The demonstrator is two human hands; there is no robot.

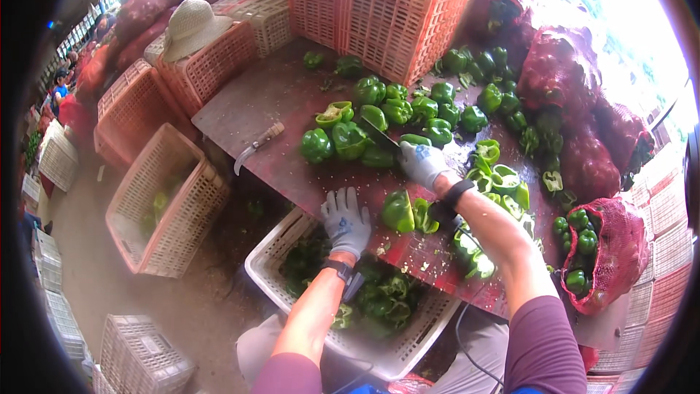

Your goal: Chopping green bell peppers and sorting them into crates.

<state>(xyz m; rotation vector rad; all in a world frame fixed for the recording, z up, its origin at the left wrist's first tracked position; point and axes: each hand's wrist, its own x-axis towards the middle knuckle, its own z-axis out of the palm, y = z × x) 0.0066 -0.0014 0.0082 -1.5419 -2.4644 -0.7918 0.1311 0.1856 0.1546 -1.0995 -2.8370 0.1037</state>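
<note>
My right hand (424, 163), in a pale work glove, grips a knife whose dark blade (379, 134) points up and left among green bell peppers (351, 140). My left hand (346, 220), gloved too, rests with fingers stretched out near the front edge of the dark red table (292, 163); nothing is in it. To its right stand cut pepper pieces (398, 211). More pepper halves (504, 176) lie in a heap right of my right wrist. Below my left arm, a white crate (275, 249) holds dark green peppers and pieces.
A curved knife (257, 148) lies at the table's left edge. Tall orange crates (379, 11) stand at the back. Red mesh sacks (561, 76) fill the right side, with an opened sack (620, 248) spilling peppers. A tilted pale crate (164, 201) sits on the floor at left.
</note>
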